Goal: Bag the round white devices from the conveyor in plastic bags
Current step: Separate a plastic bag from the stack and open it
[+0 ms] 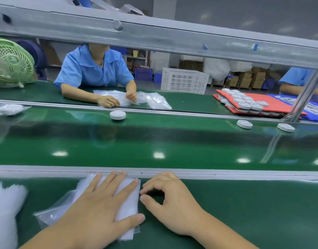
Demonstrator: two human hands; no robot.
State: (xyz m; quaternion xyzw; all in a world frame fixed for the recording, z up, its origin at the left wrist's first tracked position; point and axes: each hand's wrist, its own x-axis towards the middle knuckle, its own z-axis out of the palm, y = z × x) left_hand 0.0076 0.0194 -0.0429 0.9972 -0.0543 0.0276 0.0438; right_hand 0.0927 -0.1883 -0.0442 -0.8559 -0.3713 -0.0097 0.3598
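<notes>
Your left hand lies flat, fingers straight and spread, pressing down on the stack of plastic bags. The stack sits on the near bench, its far end against the rail at the bench's far edge.

Your right hand is curled, thumb and forefinger tips close together right at the stack's right edge. Can't tell if a bag edge is actually between them.

No device on your bench. Three round white devices are on the belt, all along its far edge: one about mid-belt, two toward the right end, close together. A bagged device sits at the belt's far-left corner.

A blurred pile of loose bags is at the left edge of your bench.

On the far bench, a worker in blue has both hands on a spread of bags. Red trays at its right end carry rows of devices. A green fan stands at its left end, with a white crate behind.
</notes>
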